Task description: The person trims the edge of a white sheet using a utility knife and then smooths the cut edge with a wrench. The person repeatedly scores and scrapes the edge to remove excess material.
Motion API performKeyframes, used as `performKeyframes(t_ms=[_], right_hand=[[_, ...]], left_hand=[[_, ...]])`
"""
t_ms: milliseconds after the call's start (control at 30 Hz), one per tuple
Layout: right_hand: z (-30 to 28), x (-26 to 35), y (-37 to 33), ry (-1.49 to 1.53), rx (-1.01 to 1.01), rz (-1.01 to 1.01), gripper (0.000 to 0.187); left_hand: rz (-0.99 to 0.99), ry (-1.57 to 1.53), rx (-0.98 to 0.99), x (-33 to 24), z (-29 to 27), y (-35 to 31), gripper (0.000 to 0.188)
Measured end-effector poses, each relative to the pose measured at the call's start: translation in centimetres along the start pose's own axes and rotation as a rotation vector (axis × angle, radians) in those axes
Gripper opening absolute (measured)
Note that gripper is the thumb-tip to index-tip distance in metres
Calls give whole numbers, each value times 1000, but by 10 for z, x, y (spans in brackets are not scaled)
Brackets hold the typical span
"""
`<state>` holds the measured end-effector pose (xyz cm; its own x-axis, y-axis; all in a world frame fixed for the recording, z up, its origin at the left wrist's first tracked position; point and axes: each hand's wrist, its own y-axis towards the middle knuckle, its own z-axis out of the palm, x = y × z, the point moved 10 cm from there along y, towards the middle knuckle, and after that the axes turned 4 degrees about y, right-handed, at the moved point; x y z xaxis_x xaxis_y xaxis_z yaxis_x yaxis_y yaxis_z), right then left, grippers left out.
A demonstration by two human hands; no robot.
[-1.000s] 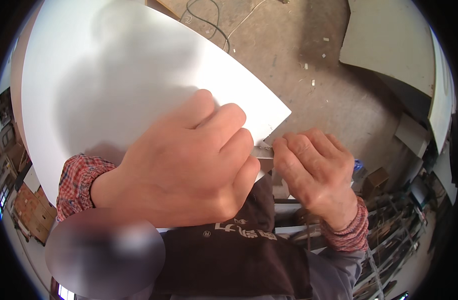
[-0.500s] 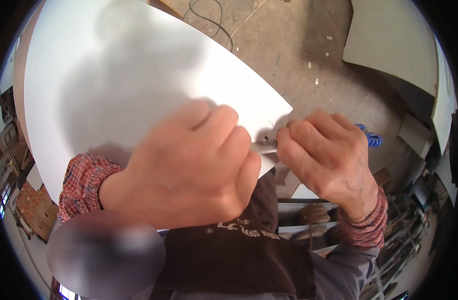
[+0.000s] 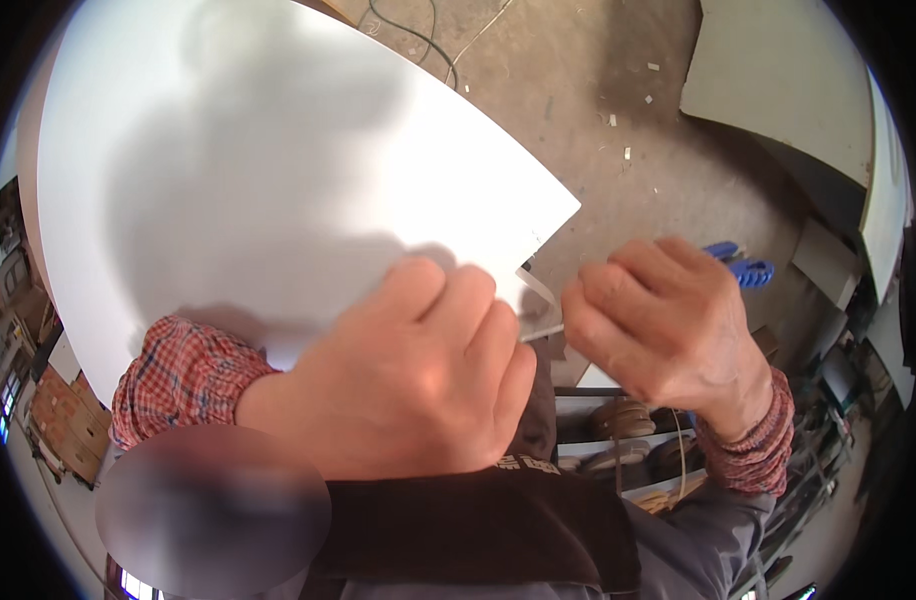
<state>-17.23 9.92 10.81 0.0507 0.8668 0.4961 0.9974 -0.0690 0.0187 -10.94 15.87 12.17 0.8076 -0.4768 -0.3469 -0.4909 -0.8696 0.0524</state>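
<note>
My left hand (image 3: 408, 370) is closed in a fist over the near part of a large white panel (image 3: 478, 190). To its right, beyond the panel's corner, my right hand (image 3: 668, 335) is closed too, knuckles up. A thin pale strip (image 3: 541, 334) spans the gap between the two hands, and both grip it. A curved piece of the strip shows by the panel's edge. Blue handles (image 3: 751, 273) of a tool show just behind my right hand; whether my fingers hold it is hidden.
Another pale panel (image 3: 778, 90) stands at the far right. A dark cable (image 3: 428, 45) lies on the concrete floor (image 3: 548, 110) with small white scraps. Below my right hand is a rack (image 3: 618, 445) with rolls. Stacked cardboard boxes (image 3: 73, 420) are at the left.
Both hands have moved a little nearer my body, and the gap between them has widened slightly. More of the blue handles shows. The view has shifted slightly over the white panel.
</note>
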Motion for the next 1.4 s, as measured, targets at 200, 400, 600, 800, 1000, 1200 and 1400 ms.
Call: performKeyframes(t_ms=[200, 400, 600, 800, 1000, 1200, 1400], right_hand=[[-1, 0, -8, 26, -20, 2, 25], [4, -16, -49, 306, -133, 193, 24], [21, -32, -33, 585, -346, 324, 18], [23, -25, -13, 607, -273, 296, 16], [11, -66, -36, 418, -381, 550, 21], [13, -33, -9, 536, -337, 192, 23], [16, -99, -45, 508, -529, 606, 9]], left_hand=[[24, -32, -74, -4, 2, 0, 19], [8, -100, -373, 14, -34, -2, 12], [-278, 147, -342, 126, -43, 10, 14], [-304, 119, -192, 135, -27, 6, 7], [-271, 128, -237, 130, -30, 8, 7], [-256, 134, -222, 130, -29, 10, 9], [-265, 120, -200, 129, -29, 9, 9]])
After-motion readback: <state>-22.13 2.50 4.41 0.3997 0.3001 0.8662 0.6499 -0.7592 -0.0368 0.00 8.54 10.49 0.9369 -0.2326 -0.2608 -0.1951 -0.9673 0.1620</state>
